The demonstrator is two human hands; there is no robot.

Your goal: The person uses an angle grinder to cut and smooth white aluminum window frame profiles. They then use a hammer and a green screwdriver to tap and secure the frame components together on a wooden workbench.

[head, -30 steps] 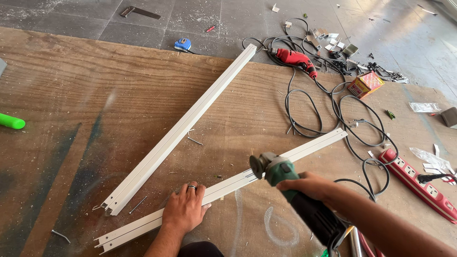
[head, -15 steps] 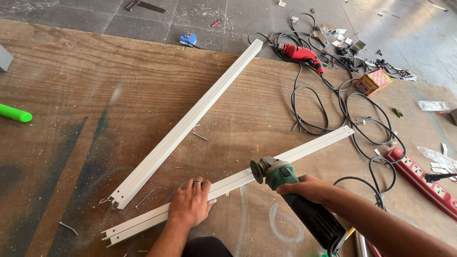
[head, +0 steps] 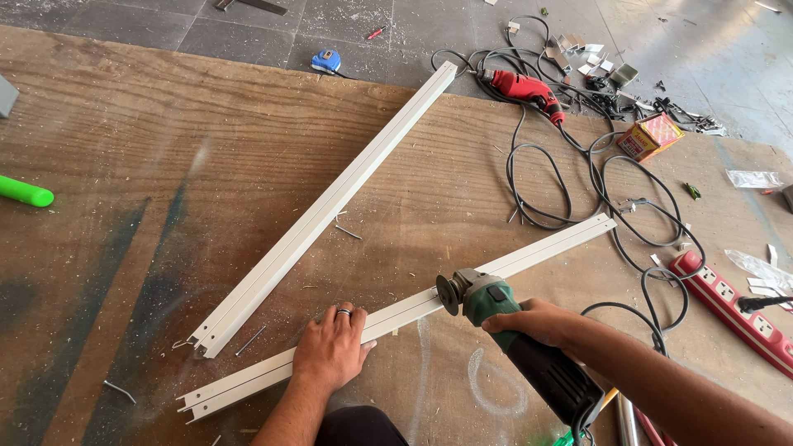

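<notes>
My left hand (head: 330, 351) presses flat on a long white metal channel (head: 545, 249) that lies on a plywood board (head: 165, 149). A ring sits on one finger. My right hand (head: 533, 320) grips a green and black angle grinder (head: 496, 318), its disc right at the channel's edge, a little right of my left hand. A second, longer white channel (head: 330, 206) lies diagonally above, from the lower left to the board's far edge.
A red drill (head: 522, 87), tangled black cables (head: 578, 182), a small carton (head: 649, 136) and a red power strip (head: 731, 306) lie at the right. A blue tape measure (head: 326, 59) rests on the floor beyond. A green handle (head: 25, 192) sits at the left edge. Loose nails dot the board.
The view has shifted slightly. Both hands stay in place, the left on the near channel and the right holding the grinder at it.
</notes>
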